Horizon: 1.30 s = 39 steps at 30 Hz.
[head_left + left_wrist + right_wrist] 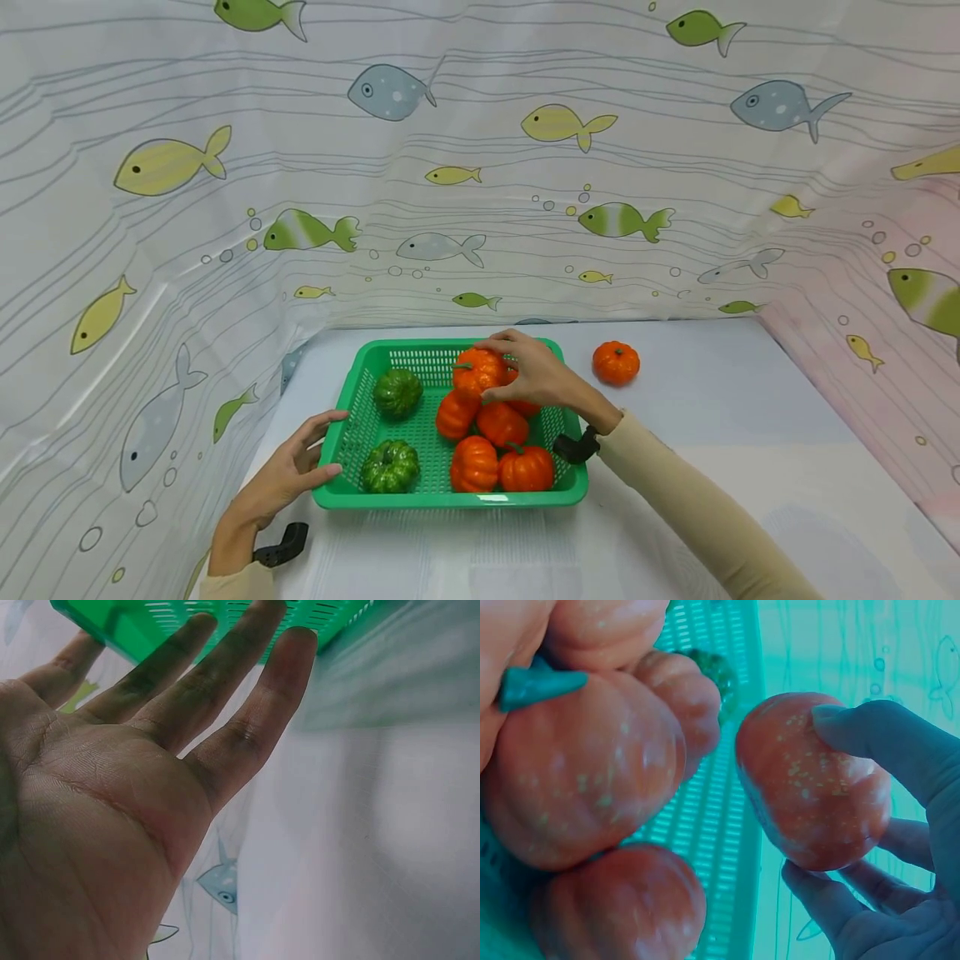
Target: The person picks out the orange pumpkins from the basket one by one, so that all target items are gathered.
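Observation:
My right hand holds a small orange pumpkin above the right half of a green plastic basket. In the right wrist view, the thumb lies on one side of this pumpkin and fingers on the other. Below and around it, several orange pumpkins are heaped in the basket. Two dark green pumpkins sit apart in its left half. At the basket's left side is my left hand, its fingers fairly straight against or close to the wall; the left wrist view shows the palm holding nothing.
Another orange pumpkin lies on the white tabletop, right of the basket. A fish-patterned sheet hangs behind the table and along both sides. Each wrist carries a small black device.

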{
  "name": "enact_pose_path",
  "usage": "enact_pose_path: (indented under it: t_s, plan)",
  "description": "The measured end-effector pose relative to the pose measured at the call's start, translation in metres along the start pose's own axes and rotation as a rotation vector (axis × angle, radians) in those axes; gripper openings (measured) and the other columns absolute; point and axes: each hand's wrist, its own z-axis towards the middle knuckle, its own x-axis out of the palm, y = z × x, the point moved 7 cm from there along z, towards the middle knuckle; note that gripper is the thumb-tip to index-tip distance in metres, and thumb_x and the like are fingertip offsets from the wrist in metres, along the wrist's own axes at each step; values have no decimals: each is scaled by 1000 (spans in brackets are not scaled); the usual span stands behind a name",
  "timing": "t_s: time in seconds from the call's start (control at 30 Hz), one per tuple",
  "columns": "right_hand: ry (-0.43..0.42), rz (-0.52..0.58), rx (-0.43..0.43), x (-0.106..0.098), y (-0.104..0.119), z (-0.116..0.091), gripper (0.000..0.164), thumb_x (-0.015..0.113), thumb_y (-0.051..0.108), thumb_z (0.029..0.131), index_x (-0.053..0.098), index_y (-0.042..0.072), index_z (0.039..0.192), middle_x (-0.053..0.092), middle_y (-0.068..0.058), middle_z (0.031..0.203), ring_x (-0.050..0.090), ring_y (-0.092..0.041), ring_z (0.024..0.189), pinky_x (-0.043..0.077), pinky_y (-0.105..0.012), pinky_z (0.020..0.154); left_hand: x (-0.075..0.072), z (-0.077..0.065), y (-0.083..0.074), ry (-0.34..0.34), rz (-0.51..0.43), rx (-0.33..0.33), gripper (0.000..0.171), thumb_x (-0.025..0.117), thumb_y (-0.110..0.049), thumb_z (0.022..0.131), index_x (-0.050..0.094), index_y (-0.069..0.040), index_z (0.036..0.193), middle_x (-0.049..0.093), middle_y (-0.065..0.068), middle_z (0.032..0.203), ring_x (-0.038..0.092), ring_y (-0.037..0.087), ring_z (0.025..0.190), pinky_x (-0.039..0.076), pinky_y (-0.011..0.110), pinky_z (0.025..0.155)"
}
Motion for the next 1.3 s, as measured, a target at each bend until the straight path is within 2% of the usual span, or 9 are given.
enact_pose_path:
  t_s: [0.23, 0.43, 0.7, 0.83, 1.0, 1.3]
  plan:
    - [-30, 110, 35, -13, -16, -11, 69, 88, 22, 83, 60, 14, 145, 50, -9, 146, 58, -25, 120, 59, -41, 92, 1, 0, 1, -5, -28, -13, 72, 59, 3, 101, 24, -12, 162, 10, 28, 165, 18, 65, 143, 55, 36, 95]
    - [-71, 131, 32, -29, -26, -25, 70, 88, 25, 84, 59, 14, 146, 50, -9, 148, 58, -27, 123, 58, -45, 94, 1, 0, 0, -6, -23, -10, 72, 60, 2, 101, 24, -12, 162, 9, 29, 165, 17, 66, 143, 54, 32, 95]
    - [-118, 221, 60, -45, -42, -44, 70, 89, 26, 84, 58, 14, 146, 51, -9, 146, 57, -32, 128, 55, -50, 97, 0, 0, 1, -10, 7, -4, 72, 61, 2, 101, 25, -12, 162, 8, 28, 167, 8, 63, 146, 48, 22, 99]
    - [-149, 229, 71, -55, -50, -55, 70, 89, 30, 84, 58, 18, 146, 53, -3, 144, 55, -29, 131, 54, -44, 99, -1, 1, 1, -10, -2, -5, 72, 60, 2, 101, 25, -12, 162, 8, 28, 167, 9, 63, 146, 49, 22, 99]
    - [-173, 293, 83, -63, -61, -70, 69, 88, 27, 85, 57, 19, 146, 52, -1, 143, 57, -26, 128, 52, -38, 102, -1, 0, 1, -9, 2, -5, 72, 60, 2, 101, 24, -12, 162, 7, 28, 167, 7, 63, 146, 49, 22, 99]
    - [-253, 257, 152, -79, -89, -100, 70, 85, 24, 88, 54, 17, 150, 50, -7, 146, 58, -30, 125, 53, -37, 100, 0, 1, 0, -11, 6, -13, 71, 60, 2, 101, 24, -12, 162, 7, 28, 166, 9, 64, 146, 50, 25, 98]
